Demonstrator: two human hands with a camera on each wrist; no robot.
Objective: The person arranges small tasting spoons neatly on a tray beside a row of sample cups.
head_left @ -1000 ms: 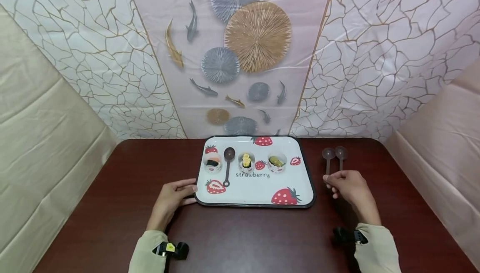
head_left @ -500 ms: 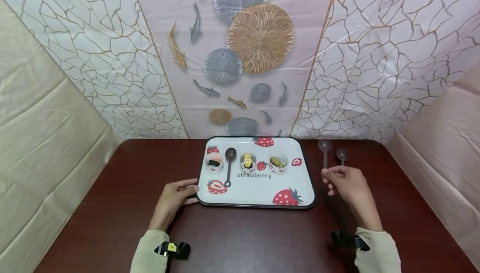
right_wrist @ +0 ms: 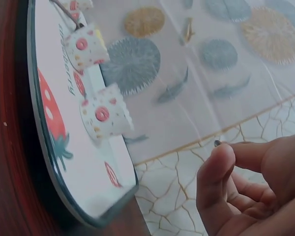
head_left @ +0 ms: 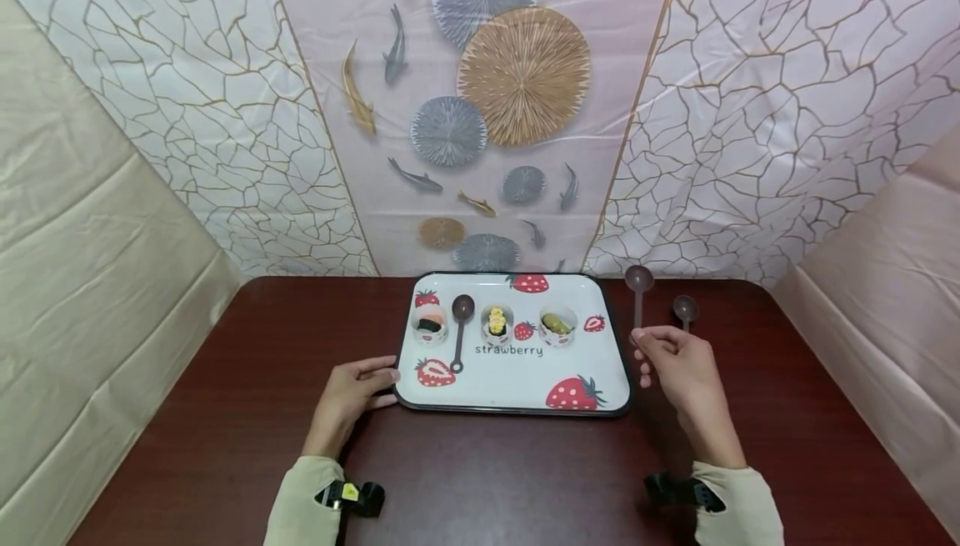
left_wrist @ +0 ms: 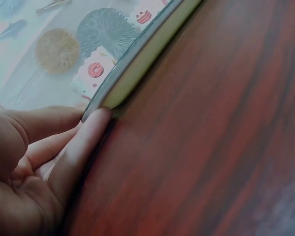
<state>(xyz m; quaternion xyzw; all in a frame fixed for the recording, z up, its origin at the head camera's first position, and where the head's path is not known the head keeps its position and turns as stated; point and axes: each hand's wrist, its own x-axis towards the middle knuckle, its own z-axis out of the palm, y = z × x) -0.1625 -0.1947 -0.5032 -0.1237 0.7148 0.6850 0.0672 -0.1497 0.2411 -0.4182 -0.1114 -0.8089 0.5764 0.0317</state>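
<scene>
My right hand [head_left: 678, 367] pinches a brown measuring spoon [head_left: 638, 279] by its handle, raised just right of the tray. Its round bowl points away from me. In the right wrist view only a dark bit of the spoon [right_wrist: 217, 143] shows at the fingertips; the hand hides the rest. My left hand [head_left: 348, 396] grips the left rim of a white strawberry-print tray [head_left: 495, 388] between thumb and fingers. On that tray lies a similar brown spoon [head_left: 460, 338], between a left paper cup [head_left: 430, 338] and a middle cup [head_left: 497, 341].
A right-hand cup [head_left: 557, 339] with green food also stands on the tray; the others hold sushi-like pieces. Another spoon [head_left: 686, 308] lies on the dark wooden table [head_left: 510, 479], right of the tray. A patterned cloth backdrop [head_left: 487, 196] rises behind the table.
My right hand has lifted one spoon from beside the other and carried it left, towards the tray's right edge. The left hand stays at the tray's rim.
</scene>
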